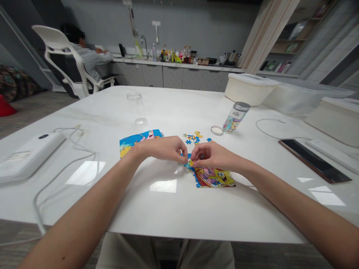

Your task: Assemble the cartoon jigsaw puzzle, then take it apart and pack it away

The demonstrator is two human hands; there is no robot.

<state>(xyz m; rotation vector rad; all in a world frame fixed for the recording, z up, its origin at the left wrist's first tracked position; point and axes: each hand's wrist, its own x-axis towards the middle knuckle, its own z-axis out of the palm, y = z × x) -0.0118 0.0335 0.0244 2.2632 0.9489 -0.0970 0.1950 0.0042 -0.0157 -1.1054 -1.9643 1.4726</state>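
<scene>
A partly joined jigsaw puzzle (214,178) with a yellow and a pink cartoon figure lies on the white table in front of me. At its upper left corner, my left hand (169,148) pinches a small blue puzzle piece (185,157). My right hand (211,155) is closed on a puzzle piece (191,163) with some yellow on it, right beside the left fingertips. Fingers partly cover both pieces, so whether they interlock is hard to see. Behind the hands lie several loose puzzle pieces (196,135). A printed picture sheet (141,136) sits partly behind my left wrist.
A printed can (236,117) stands at the back right beside a round lid (217,130). Further left is a clear jar (136,109). A phone (312,160), storage boxes (251,89) and a white device (30,157) with cables flank the work area. Someone sits (89,58) beyond the table.
</scene>
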